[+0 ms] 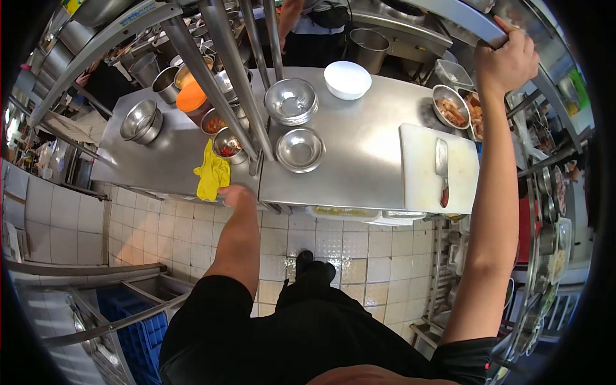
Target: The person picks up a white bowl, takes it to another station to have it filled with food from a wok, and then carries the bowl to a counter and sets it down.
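At the front edge of the steel counter [359,170], my left hand [237,194] has its fingers closed on the lower right corner of a crumpled yellow cloth [213,173]. The fingertips are partly hidden. Just behind the cloth stand small metal pots, one holding chopped red and green pieces [229,146]. My right hand [508,59] is raised at the upper right, its fingers wrapped round the edge of an overhead metal shelf [471,24]. Below that arm, a knife [442,168] with a reddish handle lies on a white cutting board [417,183].
Steel posts [221,70] rise from the counter. Stacked metal bowls [290,101], a single metal bowl [300,150] and a white bowl [348,80] stand mid-counter. A bowl of meat pieces [451,106] sits behind the board. Another person [314,32] stands across the counter.
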### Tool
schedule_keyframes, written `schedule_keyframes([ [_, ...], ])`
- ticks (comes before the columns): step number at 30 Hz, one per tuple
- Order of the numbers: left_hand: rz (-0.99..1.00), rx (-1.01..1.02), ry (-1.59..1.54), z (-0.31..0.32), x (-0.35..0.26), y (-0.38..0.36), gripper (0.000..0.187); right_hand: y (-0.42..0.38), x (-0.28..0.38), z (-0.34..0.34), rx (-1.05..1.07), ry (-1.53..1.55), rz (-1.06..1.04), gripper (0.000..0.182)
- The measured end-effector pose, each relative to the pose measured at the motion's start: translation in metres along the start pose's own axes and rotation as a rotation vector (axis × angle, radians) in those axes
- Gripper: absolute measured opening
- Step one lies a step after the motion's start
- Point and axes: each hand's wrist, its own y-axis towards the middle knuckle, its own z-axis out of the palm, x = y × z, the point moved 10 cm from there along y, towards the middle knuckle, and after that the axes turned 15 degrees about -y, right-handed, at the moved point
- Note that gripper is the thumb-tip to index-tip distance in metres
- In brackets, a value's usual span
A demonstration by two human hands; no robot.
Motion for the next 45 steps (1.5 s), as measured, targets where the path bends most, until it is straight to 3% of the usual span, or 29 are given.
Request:
schedule_keyframes([
  [20, 0.007, -0.038, 0.035, -0.005, -0.007, -0.01, 0.081, -0.002, -0.001, -0.002, -0.031, 0.079, 0.045, 0.032],
  [23, 0.022, -0.036, 0.036, -0.008, -0.012, -0.017, 0.08, -0.001, 0.0, -0.003, -0.077, 0.022, -0.013, 0.025],
  [26, -0.017, -0.01, -0.028, -0.009, -0.01, -0.02, 0.079, 0.0, -0.002, 0.0, 0.004, 0.067, 0.032, 0.033],
  [33, 0.113, -0.049, -0.042, 0.0, -0.005, 0.006, 0.077, 0.002, -0.004, 0.005, -0.004, 0.026, -0.021, 0.033],
  [45, 0.039, 0.007, 0.037, -0.007, -0.012, -0.009, 0.078, -0.005, -0.019, 0.027, 0.015, 0.014, -0.026, 0.034],
])
